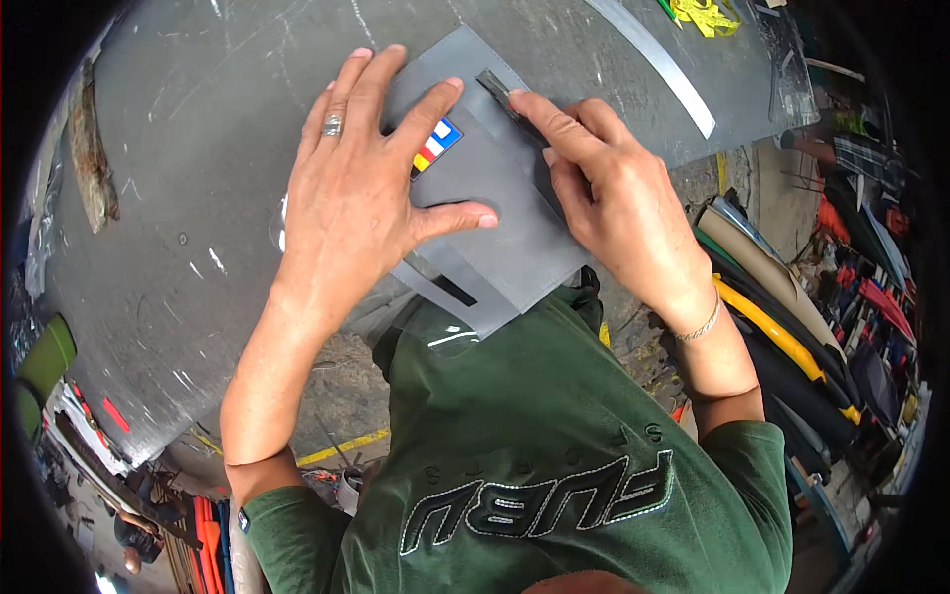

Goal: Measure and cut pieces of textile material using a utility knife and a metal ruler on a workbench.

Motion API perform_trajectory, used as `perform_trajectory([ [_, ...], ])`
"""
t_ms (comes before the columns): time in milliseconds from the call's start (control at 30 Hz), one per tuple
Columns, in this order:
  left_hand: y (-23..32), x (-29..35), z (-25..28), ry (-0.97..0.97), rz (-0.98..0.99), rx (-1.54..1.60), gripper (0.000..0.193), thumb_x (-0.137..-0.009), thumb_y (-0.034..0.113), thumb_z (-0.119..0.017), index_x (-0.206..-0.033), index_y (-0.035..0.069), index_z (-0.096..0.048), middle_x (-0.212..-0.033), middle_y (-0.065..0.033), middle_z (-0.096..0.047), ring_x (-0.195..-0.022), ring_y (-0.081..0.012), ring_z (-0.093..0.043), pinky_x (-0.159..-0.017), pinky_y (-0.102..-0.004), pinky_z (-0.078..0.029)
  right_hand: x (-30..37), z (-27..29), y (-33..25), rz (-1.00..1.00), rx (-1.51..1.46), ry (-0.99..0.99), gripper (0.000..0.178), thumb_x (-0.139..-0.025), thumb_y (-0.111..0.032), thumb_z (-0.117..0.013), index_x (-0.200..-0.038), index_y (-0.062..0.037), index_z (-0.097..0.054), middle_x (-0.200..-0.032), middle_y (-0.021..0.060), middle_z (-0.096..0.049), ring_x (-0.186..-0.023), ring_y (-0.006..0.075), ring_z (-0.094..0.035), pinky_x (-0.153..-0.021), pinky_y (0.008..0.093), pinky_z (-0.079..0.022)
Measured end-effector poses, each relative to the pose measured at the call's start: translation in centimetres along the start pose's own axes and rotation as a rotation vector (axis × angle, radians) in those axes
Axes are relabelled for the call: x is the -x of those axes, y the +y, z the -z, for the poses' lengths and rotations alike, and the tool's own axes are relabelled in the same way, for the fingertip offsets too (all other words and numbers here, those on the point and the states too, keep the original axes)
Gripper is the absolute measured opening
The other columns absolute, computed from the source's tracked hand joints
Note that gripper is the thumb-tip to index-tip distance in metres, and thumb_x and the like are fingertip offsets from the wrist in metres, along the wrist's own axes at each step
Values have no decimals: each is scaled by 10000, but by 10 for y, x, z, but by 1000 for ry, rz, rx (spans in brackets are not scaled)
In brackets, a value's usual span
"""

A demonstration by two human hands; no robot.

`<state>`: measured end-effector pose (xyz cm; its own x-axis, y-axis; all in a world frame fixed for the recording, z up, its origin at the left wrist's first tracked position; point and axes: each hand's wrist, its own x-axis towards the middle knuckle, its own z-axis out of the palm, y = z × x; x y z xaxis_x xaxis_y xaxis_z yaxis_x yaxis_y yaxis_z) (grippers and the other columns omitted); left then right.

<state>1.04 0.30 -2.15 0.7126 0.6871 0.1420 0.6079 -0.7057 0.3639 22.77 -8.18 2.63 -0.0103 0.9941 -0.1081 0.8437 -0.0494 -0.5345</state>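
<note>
A grey sheet-like panel (pixel 470 193) with stitched-looking edges lies on the dark tabletop near its front edge. My left hand (pixel 351 193) rests on it with fingers spread. Between that hand's thumb and index finger shows a small blue, white, red and yellow patch (pixel 436 146). My right hand (pixel 628 203) grips a slim dark tool with a flat, blade-like end (pixel 492 85), index finger stretched along it. The tool's end touches or hovers just over the panel's upper right; I cannot tell which. A grey strip with a dark slot (pixel 454 289) lies at the panel's lower left.
On the table (pixel 198 178) are a curved grey strip (pixel 665 69), a yellow tape (pixel 705 16) and a ragged brownish piece (pixel 94 148). Material rolls, one yellow (pixel 767 325), lean at the right. Another person (pixel 139 535) is at the lower left.
</note>
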Motion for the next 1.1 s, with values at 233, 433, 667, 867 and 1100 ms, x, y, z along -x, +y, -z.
perform_trajectory([
  [233,-5,7,7,17,59,0,928,-704,663,-798,-1463,178,-578,-1547,-129,-469,-1490,-391,-369,-1195,-547,-345,19,6,21,116,-245,242,423,-1018,-19,-598,-1438,-63,-585,-1135,64,-680,-628,77,-552,-553,229,-459],
  [433,-19,5,48,-163,-159,-412,514,-989,324,-656,-1486,234,-564,-1577,-70,-478,-1516,-362,-348,-1255,-529,-273,50,-1,31,-117,-585,312,456,-1037,-35,-594,-1486,-94,-535,-1263,72,-614,-622,55,-569,-534,216,-485],
  [667,4,8,9,-24,154,-67,465,-1047,394,-588,-1432,134,-581,-1573,-158,-457,-1514,-381,-348,-1247,-536,-273,48,-15,31,57,-432,209,440,-1000,13,-637,-1429,-82,-614,-1181,101,-687,-691,67,-604,-597,234,-516],
  [867,-10,0,-3,11,-5,-24,433,-1028,395,-624,-1392,161,-607,-1587,-93,-461,-1543,-349,-314,-1268,-559,-209,41,-11,27,138,-189,158,462,-948,33,-667,-1393,-86,-645,-1216,121,-703,-943,238,-713,-768,314,-574],
  [1100,-11,-4,-4,31,-22,1,425,-992,394,-674,-1362,192,-628,-1563,-60,-490,-1533,-348,-331,-1257,-580,-221,41,-7,16,18,-197,60,457,-941,46,-656,-1368,-116,-672,-1200,123,-702,-1012,266,-712,-828,344,-581],
])
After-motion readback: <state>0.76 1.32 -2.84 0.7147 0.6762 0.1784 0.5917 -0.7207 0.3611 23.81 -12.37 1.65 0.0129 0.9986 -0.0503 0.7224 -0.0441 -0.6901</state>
